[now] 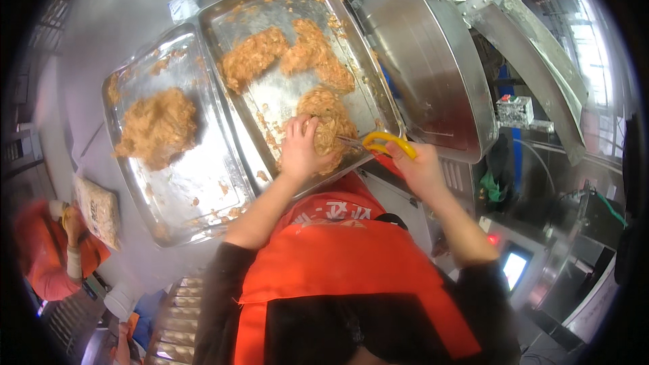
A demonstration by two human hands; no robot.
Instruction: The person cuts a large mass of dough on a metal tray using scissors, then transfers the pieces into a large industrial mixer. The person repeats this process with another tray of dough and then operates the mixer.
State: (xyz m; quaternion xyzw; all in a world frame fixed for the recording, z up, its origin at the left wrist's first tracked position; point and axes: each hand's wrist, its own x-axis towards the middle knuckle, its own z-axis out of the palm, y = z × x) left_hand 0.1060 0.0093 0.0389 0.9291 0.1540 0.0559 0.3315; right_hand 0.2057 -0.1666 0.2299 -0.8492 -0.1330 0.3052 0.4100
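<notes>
My left hand (pixel 299 149) presses on a brownish shredded food mass (pixel 327 104) near the front end of a large metal tray (pixel 370 106). In my right hand (pixel 418 167) is a pair of scissors (pixel 388 139) with yellow handles. Their blades point left into the strands beside my left fingers; the tips are partly hidden there. Farther back in the same tray lie two more clumps, a left one (pixel 253 58) and a right one (pixel 317 56). A second metal tray (pixel 223 162) on the left holds another large clump (pixel 157 126).
A big stainless steel machine housing (pixel 421 61) stands right of the trays. A small switch box (pixel 514 110) sticks out from it. On the left are a filled plastic bag (pixel 96 210) and a person in orange (pixel 56 248). A small packet (pixel 185 5) lies behind the trays.
</notes>
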